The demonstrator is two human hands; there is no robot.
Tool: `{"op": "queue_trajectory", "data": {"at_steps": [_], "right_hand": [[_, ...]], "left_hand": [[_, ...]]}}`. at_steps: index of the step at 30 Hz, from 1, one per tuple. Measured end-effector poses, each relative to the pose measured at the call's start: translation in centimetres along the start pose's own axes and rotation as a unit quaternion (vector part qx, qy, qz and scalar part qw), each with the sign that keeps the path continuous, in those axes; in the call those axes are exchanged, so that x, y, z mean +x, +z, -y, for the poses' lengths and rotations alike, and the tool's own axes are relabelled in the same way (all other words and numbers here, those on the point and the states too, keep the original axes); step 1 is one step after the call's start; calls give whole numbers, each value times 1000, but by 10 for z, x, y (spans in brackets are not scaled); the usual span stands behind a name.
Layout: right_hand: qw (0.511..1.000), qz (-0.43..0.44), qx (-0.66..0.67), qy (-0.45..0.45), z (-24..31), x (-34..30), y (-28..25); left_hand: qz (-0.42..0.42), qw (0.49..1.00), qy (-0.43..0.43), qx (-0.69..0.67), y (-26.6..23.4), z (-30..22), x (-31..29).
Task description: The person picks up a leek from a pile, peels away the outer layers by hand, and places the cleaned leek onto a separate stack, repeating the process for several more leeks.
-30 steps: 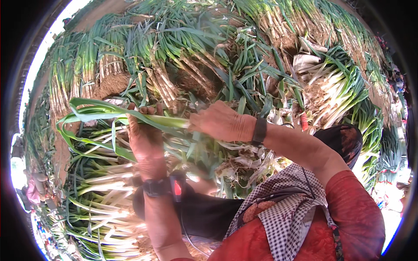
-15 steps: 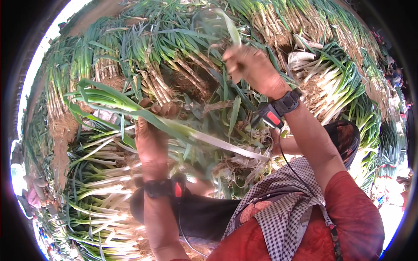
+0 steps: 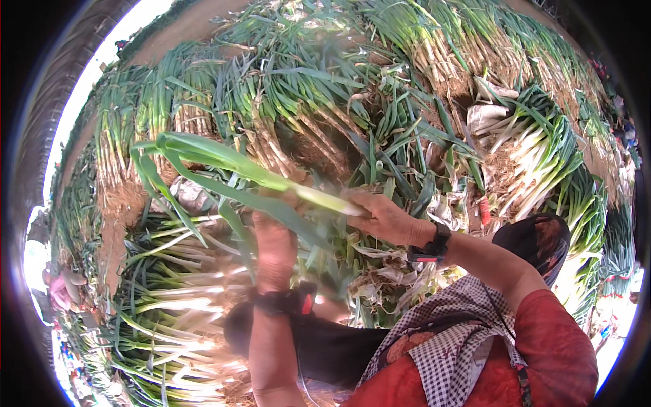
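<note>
A green onion [image 3: 268,178] with long green leaves and a pale stem lies aslant across the middle, leaves to the left. My left hand [image 3: 274,237] is closed around it from below, its fingers partly hidden by a drooping leaf and blurred. At the stem's right end my right hand [image 3: 388,218] pinches the white part between thumb and fingers. Beneath both hands lies a heap of torn leaves and dry peelings [image 3: 390,275].
Peeled green onions [image 3: 180,308] are piled at the lower left, white stems inward. Another whitish pile [image 3: 525,159] lies at the right. Unpeeled bundles with soil on their roots [image 3: 264,136] stretch across the far side. My dark-trousered leg [image 3: 339,353] is close below.
My right hand has come down from higher up, where a blurred strip of leaf was at its fingers, to the stem. The onion and my left hand have shifted slightly right.
</note>
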State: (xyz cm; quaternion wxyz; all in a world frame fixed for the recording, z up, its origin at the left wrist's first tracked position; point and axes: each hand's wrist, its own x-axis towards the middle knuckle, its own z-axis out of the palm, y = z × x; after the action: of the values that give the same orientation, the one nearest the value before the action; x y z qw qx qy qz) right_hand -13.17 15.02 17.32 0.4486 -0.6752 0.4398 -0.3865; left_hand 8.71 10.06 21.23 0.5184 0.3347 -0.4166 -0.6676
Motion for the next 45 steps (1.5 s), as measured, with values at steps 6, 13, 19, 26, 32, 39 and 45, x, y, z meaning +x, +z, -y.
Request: {"op": "queue_trajectory", "data": {"at_steps": [6, 13, 19, 26, 32, 39, 45], "right_hand": [[988, -118, -76, -61, 4, -7, 20], [980, -138, -133, -48, 21, -7, 27], [1000, 17, 8, -17, 27, -7, 11], [986, -58, -110, -111, 15, -12, 21], [992, -46, -80, -81, 12, -18, 23], [858, 177, 436, 208, 47, -28, 12], [942, 105, 303, 100, 59, -21, 27]], "left_hand": [[-49, 997, 22, -56, 9, 6, -2], [-8, 1000, 10, -16, 24, 19, -14], [-66, 994, 46, -68, 7, -20, -4], [41, 990, 108, -83, -18, -5, -11], [-55, 991, 83, -87, -1, -9, -16], [-9, 986, 59, -159, 2, -20, -16], [-37, 979, 55, -193, 1, -17, -15]]}}
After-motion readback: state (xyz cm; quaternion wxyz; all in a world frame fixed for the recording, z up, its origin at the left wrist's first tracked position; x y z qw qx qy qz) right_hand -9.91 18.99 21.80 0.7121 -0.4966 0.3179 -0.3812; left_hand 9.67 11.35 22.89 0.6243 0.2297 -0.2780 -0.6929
